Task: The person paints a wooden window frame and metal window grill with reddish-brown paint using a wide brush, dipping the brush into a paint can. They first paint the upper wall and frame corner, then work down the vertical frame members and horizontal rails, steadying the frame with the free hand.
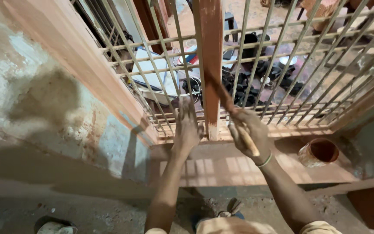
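My right hand [248,132] grips a paintbrush [228,104] by its wooden handle, the brush end blurred against the reddish-brown centre post [211,56] of a window frame. My left hand [186,125] rests with fingers spread on the metal grille bars [161,69] just left of that post, holding nothing. Both hands are low on the grille, near the bottom rail above the sill [221,162].
A small tin of reddish-brown paint [319,152] stands on the sill to the right. The wooden frame's left side [78,60] slants against a patchy plastered wall [27,99]. Behind the grille lie dark objects and a white board. A sandalled foot [230,210] shows below.
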